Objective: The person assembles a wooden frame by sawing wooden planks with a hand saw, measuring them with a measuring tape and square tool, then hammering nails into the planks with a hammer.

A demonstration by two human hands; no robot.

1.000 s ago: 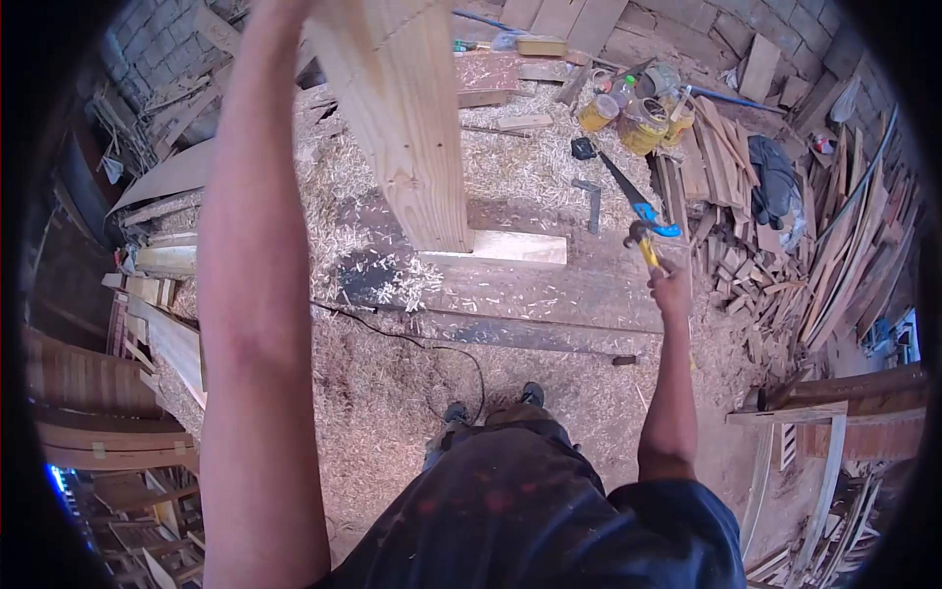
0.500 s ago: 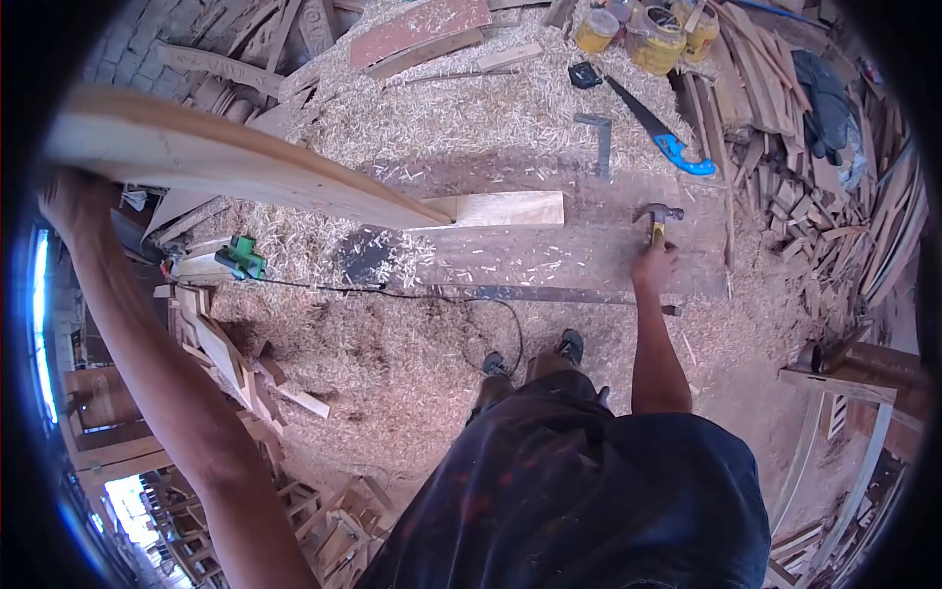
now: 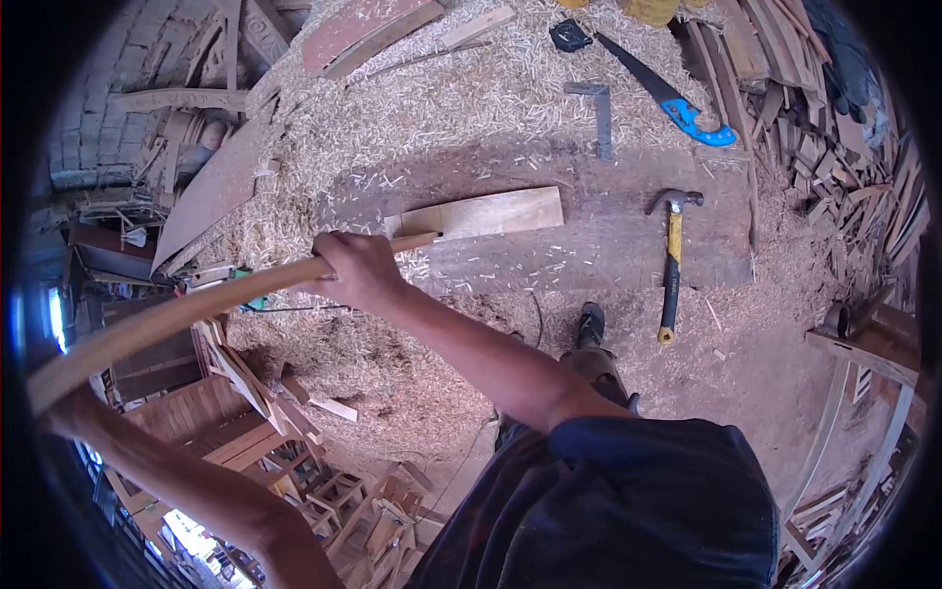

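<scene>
Brown worktop (image 3: 589, 250) amid shavings (image 3: 461, 103), tilted plank (image 3: 226, 292)

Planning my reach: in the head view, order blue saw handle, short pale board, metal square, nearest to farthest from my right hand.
1. Short pale board, just right of the right hand.
2. Metal square, farther right, beyond it.
3. Blue saw handle, rightmost.

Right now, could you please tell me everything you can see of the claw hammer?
The claw hammer has a dark, metallic head with a curved claw on the picture's left, and a yellow and black handle ending in yellow. It lies with its head away from the wearer on the brown wooden platform, its handle reaching past the near edge. Nobody holds it.
</scene>
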